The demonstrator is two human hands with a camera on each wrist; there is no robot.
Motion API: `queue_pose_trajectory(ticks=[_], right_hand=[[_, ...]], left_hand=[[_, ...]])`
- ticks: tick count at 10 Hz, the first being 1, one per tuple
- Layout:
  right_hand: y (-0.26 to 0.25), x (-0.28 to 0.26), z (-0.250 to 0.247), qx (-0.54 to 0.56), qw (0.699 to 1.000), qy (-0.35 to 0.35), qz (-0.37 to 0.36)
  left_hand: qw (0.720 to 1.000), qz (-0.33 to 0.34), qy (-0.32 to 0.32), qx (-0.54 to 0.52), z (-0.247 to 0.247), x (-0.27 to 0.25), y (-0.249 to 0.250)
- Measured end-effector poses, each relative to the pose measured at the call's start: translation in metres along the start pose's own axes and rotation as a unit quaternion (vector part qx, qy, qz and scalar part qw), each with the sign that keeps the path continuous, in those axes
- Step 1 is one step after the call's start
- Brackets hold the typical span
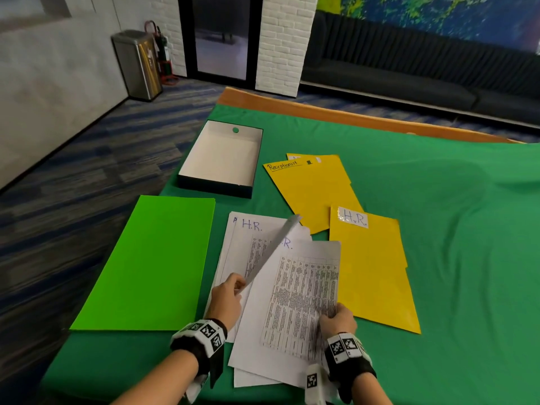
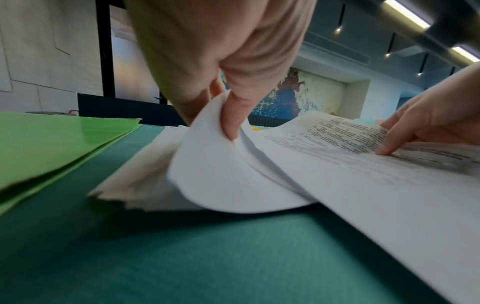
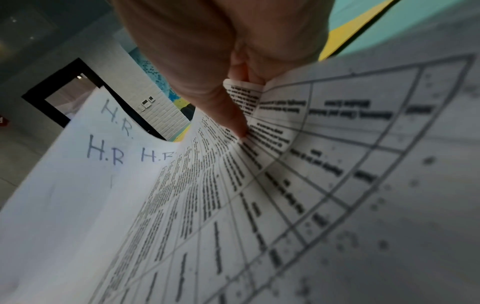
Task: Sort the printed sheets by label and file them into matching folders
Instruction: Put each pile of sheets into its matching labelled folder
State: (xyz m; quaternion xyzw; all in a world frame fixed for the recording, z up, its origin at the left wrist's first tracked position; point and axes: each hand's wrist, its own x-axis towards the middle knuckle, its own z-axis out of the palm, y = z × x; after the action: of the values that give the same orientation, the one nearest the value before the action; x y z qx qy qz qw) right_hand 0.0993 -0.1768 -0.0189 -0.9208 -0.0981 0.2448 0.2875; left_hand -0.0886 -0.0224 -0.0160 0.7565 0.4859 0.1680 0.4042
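A loose pile of white printed sheets point(image 1: 254, 247) marked "H.R." lies on the green cloth between the folders. My left hand point(image 1: 230, 290) pinches the near edge of one sheet point(image 2: 215, 174) and lifts it on edge. My right hand point(image 1: 336, 317) grips the right edge of a printed table sheet point(image 1: 301, 299), thumb on top point(image 3: 233, 121). A yellow folder labelled "H.R." point(image 1: 371, 258) lies to the right of the pile. Behind it lies a yellow folder labelled "Receptionist" point(image 1: 306, 188), with another yellow folder under it. A bright green folder point(image 1: 152, 264) lies to the left.
A shallow white-lined box point(image 1: 222, 159) with dark sides stands open behind the green folder. The green cloth point(image 1: 453, 229) covers the table, whose wooden edge point(image 1: 321, 112) shows at the back. A steel bin point(image 1: 137, 65) stands on the floor far left.
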Motion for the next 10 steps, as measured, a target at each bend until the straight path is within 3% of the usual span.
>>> queue_pose_trajectory(ticks=[4,7,8,10], right_hand=[[-0.001,-0.004,0.004,-0.005,0.999,-0.025,-0.02],[-0.001,-0.004,0.005,0.004,1.0,-0.025,-0.018],[-0.001,-0.004,0.005,0.006,0.999,-0.024,-0.021],[-0.002,-0.003,0.004,-0.004,0.999,-0.026,-0.021]], left_hand=[[0.985,-0.039,-0.053,0.161,-0.008,0.013,0.001],[0.959,-0.067,-0.034,0.272,-0.01,0.028,0.003],[0.96,-0.022,-0.039,0.275,-0.006,0.026,0.003],[0.973,-0.056,-0.041,0.22,-0.006,0.03,0.008]])
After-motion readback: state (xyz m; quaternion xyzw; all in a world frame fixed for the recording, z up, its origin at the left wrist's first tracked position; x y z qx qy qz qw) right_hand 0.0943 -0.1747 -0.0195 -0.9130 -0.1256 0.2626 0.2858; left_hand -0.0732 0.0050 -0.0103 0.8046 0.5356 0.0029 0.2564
